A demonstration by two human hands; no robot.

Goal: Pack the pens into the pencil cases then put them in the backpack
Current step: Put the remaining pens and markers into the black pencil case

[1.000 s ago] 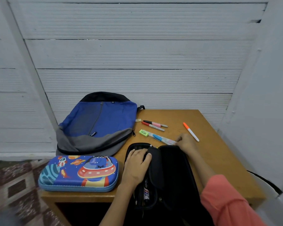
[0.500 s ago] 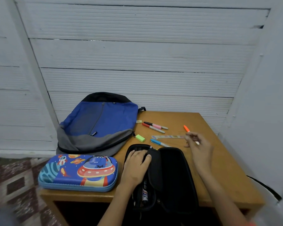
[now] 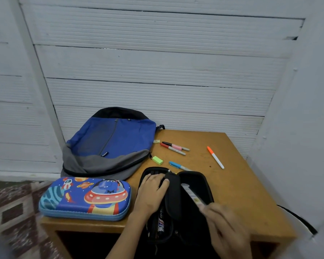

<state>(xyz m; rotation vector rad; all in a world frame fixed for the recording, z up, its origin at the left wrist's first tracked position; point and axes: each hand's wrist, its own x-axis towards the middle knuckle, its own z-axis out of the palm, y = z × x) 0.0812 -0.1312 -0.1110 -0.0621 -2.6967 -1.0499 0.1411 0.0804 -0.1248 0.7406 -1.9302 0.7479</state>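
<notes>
Four pens are being left loose on the table [image 3: 241,184]. The black-capped pen [image 3: 168,143] and the red pen [image 3: 171,148] are lying side by side just right of the backpack [image 3: 110,143]. The blue pen [image 3: 177,165] is lying just beyond the far rim of the black case [image 3: 198,181], and the orange pen [image 3: 215,157] is well apart to the right.

The black case is being held open at the near edge of the table, its two halves spread and a flap standing between them. The left hand [image 3: 151,193] is being rested on the left half, fingers laid flat and relaxed over the pens stowed there, with the thumb against the flap; nothing is being gripped by it.

The right hand [image 3: 226,227] is blurred, but a pale strip [image 3: 192,194] is being pinched between its curled fingers. The strip is being held slantwise over the right half of the case, its far end pointing toward the flap. Whether that end is touching the lining cannot be told.

The space case [image 3: 84,199] is lying zipped shut at the table's left corner, just in front of the backpack, which is lying flat and overhanging the left edge. A green eraser [image 3: 157,160] is sitting between the backpack and the blue pen. A small pale eraser [image 3: 156,141] is sitting beside the black-capped pen's cap.
</notes>
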